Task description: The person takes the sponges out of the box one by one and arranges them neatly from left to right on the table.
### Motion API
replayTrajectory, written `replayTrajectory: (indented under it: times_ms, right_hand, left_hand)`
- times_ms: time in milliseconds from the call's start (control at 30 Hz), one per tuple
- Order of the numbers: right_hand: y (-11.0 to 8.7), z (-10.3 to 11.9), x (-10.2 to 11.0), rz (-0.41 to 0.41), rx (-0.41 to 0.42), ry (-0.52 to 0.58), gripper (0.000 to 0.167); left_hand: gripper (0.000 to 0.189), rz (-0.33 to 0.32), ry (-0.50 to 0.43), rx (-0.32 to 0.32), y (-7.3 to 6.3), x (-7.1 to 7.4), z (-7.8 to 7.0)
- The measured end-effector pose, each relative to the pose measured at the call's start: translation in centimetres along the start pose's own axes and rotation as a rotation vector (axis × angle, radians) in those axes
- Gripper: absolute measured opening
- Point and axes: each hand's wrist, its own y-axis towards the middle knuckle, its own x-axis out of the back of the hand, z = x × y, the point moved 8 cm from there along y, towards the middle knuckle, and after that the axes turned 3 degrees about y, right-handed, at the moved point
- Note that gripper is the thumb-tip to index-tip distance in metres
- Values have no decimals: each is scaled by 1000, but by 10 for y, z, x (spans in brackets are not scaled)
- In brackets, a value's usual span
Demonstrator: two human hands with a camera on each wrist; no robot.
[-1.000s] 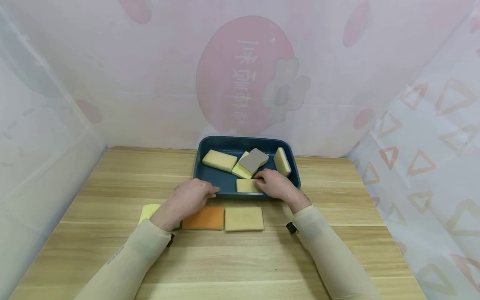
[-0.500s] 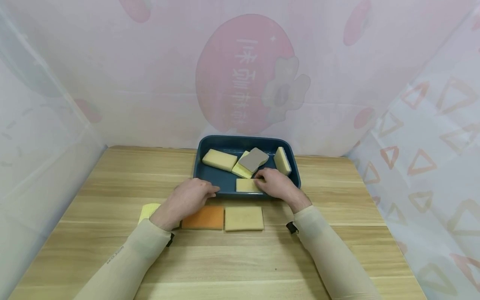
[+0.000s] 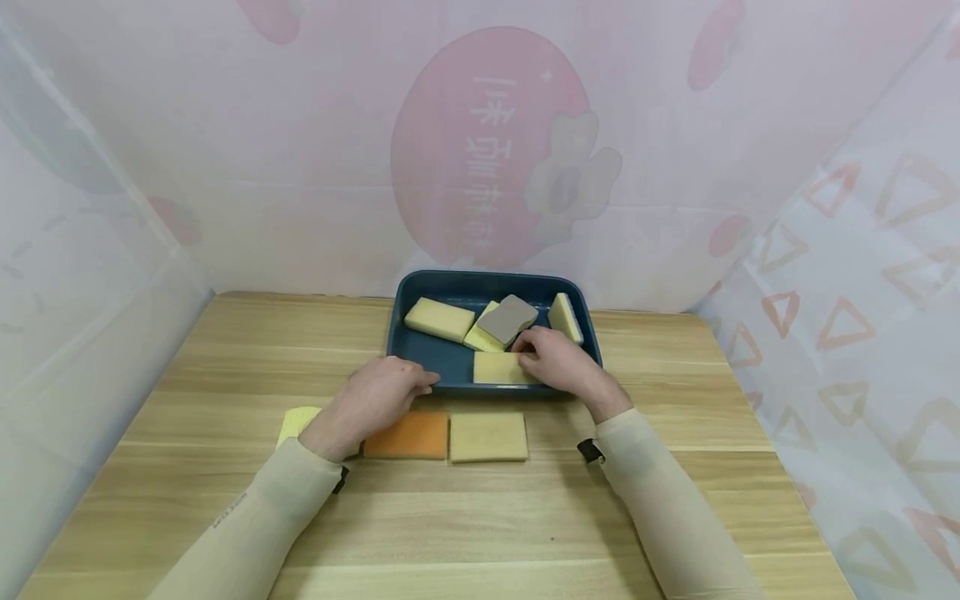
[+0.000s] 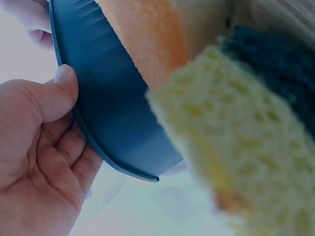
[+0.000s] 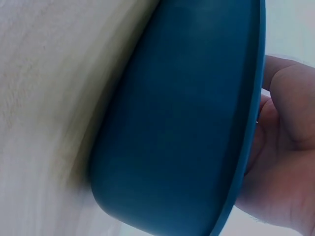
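A dark blue tray (image 3: 442, 360) stands at the back of the table. My left hand (image 3: 378, 396) holds the tray's near rim toward its left corner; in the left wrist view the thumb lies on the outer wall and the other fingers go behind the rim. Inside the front right part, my right hand (image 3: 562, 362) pinches a pale yellow sponge (image 3: 498, 368) by its right side. The tray wall hides that sponge and the fingertips in the right wrist view. Behind it lie a grey wavy sponge (image 3: 507, 320) and a yellow sponge (image 3: 480, 339) beneath it.
Also in the tray are a cream sponge (image 3: 439, 320) at left and one standing on edge (image 3: 564, 318) at right. Before the tray, an orange sponge (image 3: 407, 436), a beige sponge (image 3: 489, 437) and a yellow sponge (image 3: 297, 422) form a row. A printed curtain (image 3: 300, 167) hangs behind.
My right hand has shifted slightly up and to the right, and more of the pinched sponge's face shows, its top edge higher. The left hand and tray stay in place.
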Motion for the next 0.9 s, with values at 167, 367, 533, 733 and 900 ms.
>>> replayTrajectory:
  times_ms: [167,367,533,733,900]
  right_hand:
    - [-8,9,10,15,14,38,26]
    - [-15,18,17,21,-20,68,19]
    - [-16,18,20,26,0,41,16]
    - [-19,22,25,21,18,27,15]
    - [-23,25,32,0,26,32,16]
  left_hand:
    - [25,-4,2,-3,0,-1,-1]
    - [25,-15,2,-16,1,-1,-2]
    - [25,-19,-2,-21,1,-1,-3]
    - [24,-22,2,-24,1,0,-3]
    - [24,-22,2,-25,2,0,-2]
